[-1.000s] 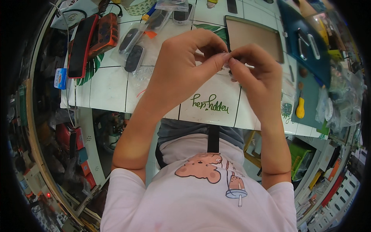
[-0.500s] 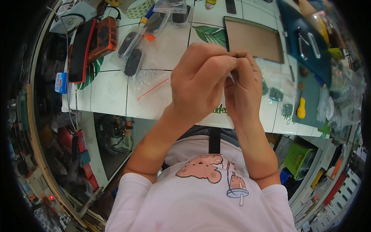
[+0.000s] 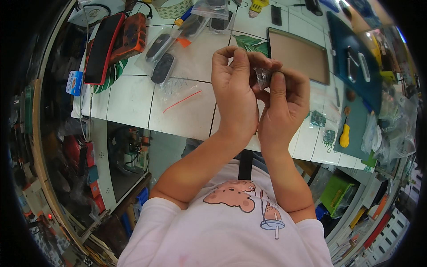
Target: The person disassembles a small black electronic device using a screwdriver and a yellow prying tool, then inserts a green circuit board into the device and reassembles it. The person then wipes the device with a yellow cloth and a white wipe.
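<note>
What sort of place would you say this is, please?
It looks like an electronics workshop, perhaps for repairs, judging by the small circuit boards, the yellow-handled tool and the bagged devices.

The counter [image 3: 126, 95] is white with dark lines and green leaf prints [image 3: 252, 43]; the phone [image 3: 103, 50] black, red-edged; the held piece [image 3: 263, 78] greyish; the screwdriver handle [image 3: 344, 138] yellow.

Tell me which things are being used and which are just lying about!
In use:
left hand
right hand
small shiny thing at their fingers, too unclear to name

Probably just lying about:
phone
tape roll
red strip
yellow-handled tool
green board
</note>
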### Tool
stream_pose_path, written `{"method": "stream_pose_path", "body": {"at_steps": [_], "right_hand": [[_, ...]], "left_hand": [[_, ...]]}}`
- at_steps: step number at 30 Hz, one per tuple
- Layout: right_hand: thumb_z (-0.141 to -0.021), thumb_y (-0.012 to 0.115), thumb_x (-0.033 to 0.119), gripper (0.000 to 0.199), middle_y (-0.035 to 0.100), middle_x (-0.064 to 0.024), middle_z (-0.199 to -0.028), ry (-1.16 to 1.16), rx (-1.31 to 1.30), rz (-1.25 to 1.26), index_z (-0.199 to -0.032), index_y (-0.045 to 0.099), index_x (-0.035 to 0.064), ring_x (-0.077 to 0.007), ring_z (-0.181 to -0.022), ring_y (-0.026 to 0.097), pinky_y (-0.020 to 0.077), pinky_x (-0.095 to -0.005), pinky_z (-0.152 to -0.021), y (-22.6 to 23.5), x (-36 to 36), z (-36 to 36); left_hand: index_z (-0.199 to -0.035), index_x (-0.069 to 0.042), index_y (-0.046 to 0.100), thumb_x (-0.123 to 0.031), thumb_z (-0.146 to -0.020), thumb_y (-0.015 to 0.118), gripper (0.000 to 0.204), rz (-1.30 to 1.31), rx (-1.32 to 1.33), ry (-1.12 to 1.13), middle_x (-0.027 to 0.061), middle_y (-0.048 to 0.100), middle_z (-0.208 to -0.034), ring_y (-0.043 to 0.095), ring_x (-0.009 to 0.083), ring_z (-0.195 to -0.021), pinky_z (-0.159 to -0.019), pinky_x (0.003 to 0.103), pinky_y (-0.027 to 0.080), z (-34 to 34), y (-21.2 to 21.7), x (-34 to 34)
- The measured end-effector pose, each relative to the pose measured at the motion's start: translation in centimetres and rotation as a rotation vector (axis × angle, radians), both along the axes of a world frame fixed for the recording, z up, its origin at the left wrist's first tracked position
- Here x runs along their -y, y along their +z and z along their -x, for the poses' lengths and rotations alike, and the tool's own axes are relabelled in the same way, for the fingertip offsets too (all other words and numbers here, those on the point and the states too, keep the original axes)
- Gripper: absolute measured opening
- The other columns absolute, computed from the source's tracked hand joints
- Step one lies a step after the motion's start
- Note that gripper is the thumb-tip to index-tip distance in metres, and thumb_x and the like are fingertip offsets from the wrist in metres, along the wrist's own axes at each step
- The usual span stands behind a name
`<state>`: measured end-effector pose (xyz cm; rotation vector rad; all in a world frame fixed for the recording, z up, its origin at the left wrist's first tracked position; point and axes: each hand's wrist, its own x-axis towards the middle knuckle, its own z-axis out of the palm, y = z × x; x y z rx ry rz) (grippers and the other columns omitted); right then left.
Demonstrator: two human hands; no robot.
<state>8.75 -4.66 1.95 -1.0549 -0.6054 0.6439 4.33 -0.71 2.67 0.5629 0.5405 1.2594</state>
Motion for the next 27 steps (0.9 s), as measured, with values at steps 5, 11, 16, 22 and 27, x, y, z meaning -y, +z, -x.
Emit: {"method": "stream_pose_path", "body": {"at_steps": [5,11,16,22,27], "right_hand": [[-0.09,0.054,0.009,0.012,0.057,-0.0051,-0.088,-0.119,0.132,0.047,-0.097,0.051,0.0006,-0.0075,-0.07,0.054,0.0488,-0.0205,-0.059,-0.9,0.6,1.0],[-0.084,0.059,0.004,0.007,0.058,-0.0016,-0.078,0.019,0.275,0.171,-0.089,0.058,-0.0006,-0.0052,-0.065,0.052,0.0437,-0.0199,-0.058,-0.8,0.6,-0.6],[-0.077,0.061,0.001,0.007,0.059,-0.0089,-0.067,0.35,0.638,0.458,-0.083,0.062,-0.0034,-0.0129,-0.053,0.053,0.0422,-0.0239,-0.053,3.9,0.5,-3.8],[-0.075,0.06,0.005,0.013,0.055,-0.0189,-0.064,0.518,1.185,0.566,-0.081,0.06,-0.0067,-0.0276,-0.053,0.054,0.042,-0.0318,-0.052,7.4,-2.0,-4.9],[-0.075,0.062,0.007,0.013,0.06,-0.0138,-0.064,0.461,1.103,0.555,-0.08,0.061,-0.0052,-0.0204,-0.052,0.055,0.0419,-0.029,-0.051,7.4,-2.5,-4.0]], "left_hand": [[-0.097,-0.007,0.036,-0.024,-0.096,0.039,0.018,0.045,-0.071,0.078,0.0081,0.053,-0.073,0.061,0.0228,-0.074,-0.063,0.032,0.052,-0.3,-0.3,-0.3],[-0.097,-0.008,0.037,-0.024,-0.096,0.038,0.017,0.318,0.145,-0.027,0.0114,0.058,-0.077,0.06,0.0231,-0.073,-0.061,0.036,0.049,0.8,-0.4,-1.0],[-0.092,-0.009,0.049,-0.023,-0.095,0.041,0.017,0.464,0.341,-0.313,0.0102,0.062,-0.09,0.059,0.0229,-0.083,-0.07,0.037,0.048,1.7,-1.4,-1.4],[-0.086,-0.007,0.052,-0.02,-0.094,0.044,0.018,0.61,0.52,-0.314,0.0074,0.062,-0.091,0.056,0.0151,-0.077,-0.071,0.028,0.048,0.3,-2.1,-1.1],[-0.094,-0.003,0.055,-0.018,-0.094,0.046,0.018,0.529,0.721,-0.339,0.0058,0.058,-0.094,0.057,0.0126,-0.088,-0.08,0.024,0.049,0.5,-3.2,-1.4]]}}
